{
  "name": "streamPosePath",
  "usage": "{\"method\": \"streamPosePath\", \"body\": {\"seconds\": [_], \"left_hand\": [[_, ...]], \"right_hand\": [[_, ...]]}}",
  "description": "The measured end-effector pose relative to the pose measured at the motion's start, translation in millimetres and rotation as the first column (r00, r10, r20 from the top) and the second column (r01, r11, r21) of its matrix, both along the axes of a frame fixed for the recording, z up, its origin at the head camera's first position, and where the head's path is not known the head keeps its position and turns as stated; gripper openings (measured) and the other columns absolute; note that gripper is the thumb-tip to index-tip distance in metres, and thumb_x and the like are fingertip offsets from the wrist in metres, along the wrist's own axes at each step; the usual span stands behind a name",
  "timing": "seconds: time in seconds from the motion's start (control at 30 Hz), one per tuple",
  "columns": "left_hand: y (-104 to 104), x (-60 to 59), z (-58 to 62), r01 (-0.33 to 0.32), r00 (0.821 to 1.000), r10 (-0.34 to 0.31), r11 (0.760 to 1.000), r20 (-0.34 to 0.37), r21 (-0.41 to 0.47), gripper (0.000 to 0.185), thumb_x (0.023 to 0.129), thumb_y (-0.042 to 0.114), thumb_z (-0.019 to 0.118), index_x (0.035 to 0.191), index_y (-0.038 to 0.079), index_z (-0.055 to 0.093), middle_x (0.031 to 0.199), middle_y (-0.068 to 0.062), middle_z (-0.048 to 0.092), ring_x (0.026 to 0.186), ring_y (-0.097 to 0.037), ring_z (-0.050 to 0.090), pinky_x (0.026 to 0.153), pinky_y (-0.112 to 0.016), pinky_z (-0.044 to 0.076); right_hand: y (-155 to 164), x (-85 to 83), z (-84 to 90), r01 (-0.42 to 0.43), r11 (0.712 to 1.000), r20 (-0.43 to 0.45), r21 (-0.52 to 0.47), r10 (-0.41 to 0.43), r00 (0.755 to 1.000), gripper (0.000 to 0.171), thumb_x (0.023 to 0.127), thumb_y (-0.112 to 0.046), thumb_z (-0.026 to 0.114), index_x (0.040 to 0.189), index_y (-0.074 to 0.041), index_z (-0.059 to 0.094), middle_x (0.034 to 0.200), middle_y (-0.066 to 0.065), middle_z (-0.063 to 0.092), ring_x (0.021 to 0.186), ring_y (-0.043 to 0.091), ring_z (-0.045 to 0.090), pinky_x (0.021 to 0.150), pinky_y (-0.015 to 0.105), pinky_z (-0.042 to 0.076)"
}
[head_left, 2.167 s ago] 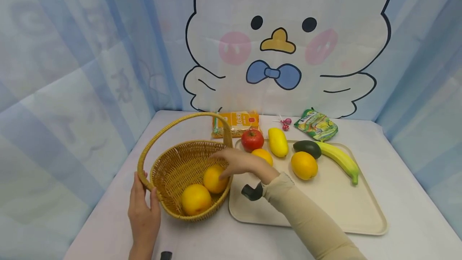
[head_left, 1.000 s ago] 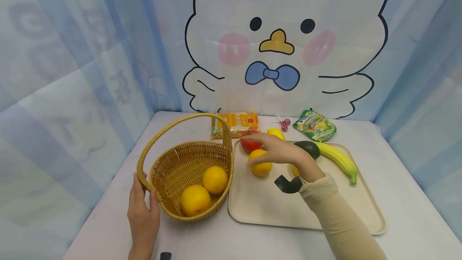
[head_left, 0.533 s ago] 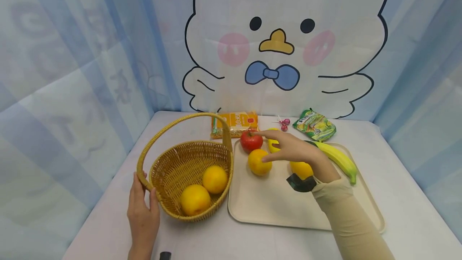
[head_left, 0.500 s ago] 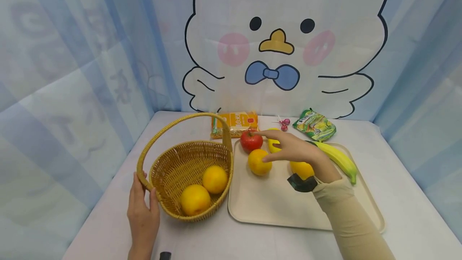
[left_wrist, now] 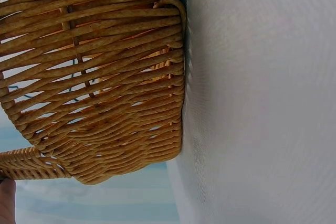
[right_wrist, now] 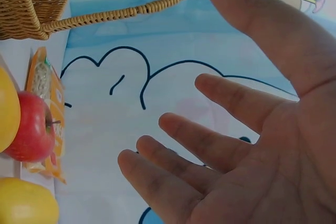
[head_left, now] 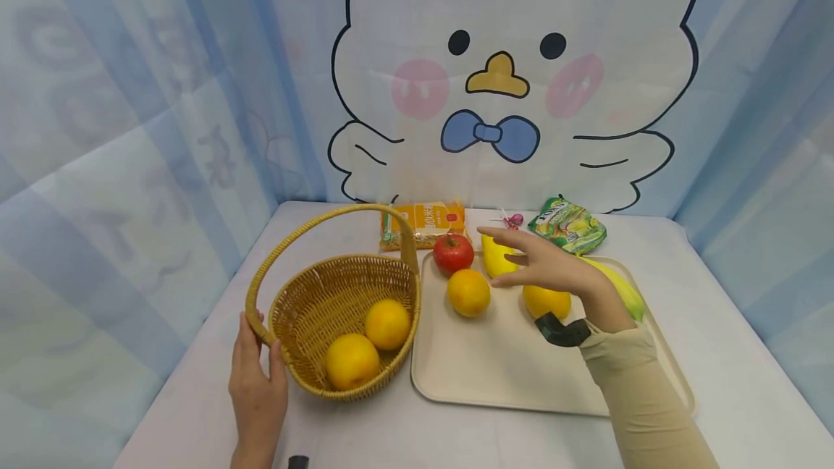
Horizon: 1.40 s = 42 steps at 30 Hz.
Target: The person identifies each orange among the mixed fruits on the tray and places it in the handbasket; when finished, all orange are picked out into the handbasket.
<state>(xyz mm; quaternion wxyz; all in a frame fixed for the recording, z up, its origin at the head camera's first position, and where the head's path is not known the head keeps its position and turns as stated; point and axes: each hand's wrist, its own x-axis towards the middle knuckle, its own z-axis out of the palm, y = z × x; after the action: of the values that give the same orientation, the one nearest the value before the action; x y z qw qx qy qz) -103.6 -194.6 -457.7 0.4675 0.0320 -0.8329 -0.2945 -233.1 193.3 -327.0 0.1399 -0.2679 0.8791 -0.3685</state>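
A wicker basket (head_left: pixel 306 310) with a tall arched handle stands left of the middle, two oranges (head_left: pixel 352 362) inside it. My left hand (head_left: pixel 257 389) holds the basket at its near left side, thumb and fingers on either side of the handle's foot. Above the beige tray (head_left: pixel 495 375) hovers my right hand (head_left: pixel 554 264), fingers spread and holding nothing, as the right wrist view also shows. Nearest to it are a yellow mango-like fruit (head_left: pixel 496 258), an orange (head_left: pixel 468 293) and another orange-yellow fruit (head_left: pixel 546 302). A red apple (head_left: pixel 453 254) lies at the tray's far left corner.
Partly behind the right hand and arm, a yellow banana-shaped item (head_left: pixel 625 292) lies on the tray. Along the table's back are an orange grain packet (head_left: pixel 426 224), lollipops (head_left: pixel 515 221) and a green bag (head_left: pixel 568 226). Printed curtains (head_left: pixel 163 129) surround the table (head_left: pixel 365 436).
My right hand has left the basket and moved right over the tray, drawing back from above the apple and the nearest orange. The left hand and both oranges in the basket stay put.
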Motion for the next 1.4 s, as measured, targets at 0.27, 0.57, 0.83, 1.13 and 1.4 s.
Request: {"method": "streamPosePath", "body": {"seconds": [0.27, 0.57, 0.83, 1.13, 1.4], "left_hand": [[0.1, -0.3, -1.0, -0.002, 1.000, 0.002, 1.000, -0.008, -0.006, 0.072, 0.082, -0.010, 0.063, 0.146, 0.000, 0.031, 0.125, -0.026, 0.055, 0.115, -0.036, 0.055, 0.100, 0.006, 0.023], [0.1, 0.3, -0.2, 0.000, 1.000, 0.000, 1.000, 0.002, 0.002, 0.072, 0.083, -0.009, 0.063, 0.146, 0.001, 0.030, 0.126, -0.026, 0.055, 0.116, -0.031, 0.055, 0.098, 0.007, 0.024], [-1.9, 0.9, -2.2, 0.003, 0.999, -0.003, 1.000, 0.050, 0.001, 0.071, 0.087, -0.006, 0.059, 0.149, 0.004, 0.025, 0.129, -0.024, 0.053, 0.116, -0.037, 0.054, 0.101, 0.006, 0.023], [-2.0, 0.7, -2.2, 0.003, 0.999, -0.002, 1.000, 0.042, -0.009, 0.071, 0.087, -0.006, 0.059, 0.149, 0.003, 0.024, 0.130, -0.024, 0.053, 0.114, -0.039, 0.054, 0.100, 0.006, 0.023], [-0.7, 0.3, -1.2, 0.008, 1.000, -0.008, 1.000, 0.011, -0.011, 0.067, 0.089, -0.004, 0.059, 0.148, 0.003, 0.027, 0.128, -0.025, 0.054, 0.115, -0.038, 0.054, 0.100, 0.006, 0.023]], "right_hand": [[3.7, -2.1, -4.1, 0.020, 0.999, 0.017, -0.032, -0.019, 1.000, 0.077, 0.082, -0.030, 0.072, 0.148, -0.024, 0.031, 0.155, 0.015, 0.027, 0.139, 0.042, 0.028, 0.110, 0.058, 0.034], [2.2, -8.3, -17.7, 0.035, 0.998, 0.033, -0.055, -0.033, 0.999, 0.078, 0.083, -0.029, 0.072, 0.148, -0.025, 0.030, 0.155, 0.013, 0.027, 0.140, 0.040, 0.028, 0.110, 0.055, 0.036], [1.8, -13.9, -38.4, 0.070, 0.993, 0.079, -0.097, -0.063, 0.995, 0.078, 0.084, -0.035, 0.070, 0.149, -0.026, 0.028, 0.157, 0.011, 0.024, 0.142, 0.038, 0.025, 0.110, 0.057, 0.035], [0.2, -17.3, -56.1, 0.094, 0.987, 0.095, -0.128, -0.082, 0.992, 0.078, 0.083, -0.036, 0.069, 0.149, -0.027, 0.028, 0.157, 0.012, 0.023, 0.141, 0.041, 0.026, 0.109, 0.057, 0.037], [-4.2, -20.4, -71.9, 0.129, 0.982, 0.132, -0.135, -0.111, 0.985, 0.076, 0.086, -0.030, 0.068, 0.149, -0.027, 0.026, 0.158, 0.010, 0.021, 0.143, 0.038, 0.024, 0.110, 0.057, 0.033]]}}
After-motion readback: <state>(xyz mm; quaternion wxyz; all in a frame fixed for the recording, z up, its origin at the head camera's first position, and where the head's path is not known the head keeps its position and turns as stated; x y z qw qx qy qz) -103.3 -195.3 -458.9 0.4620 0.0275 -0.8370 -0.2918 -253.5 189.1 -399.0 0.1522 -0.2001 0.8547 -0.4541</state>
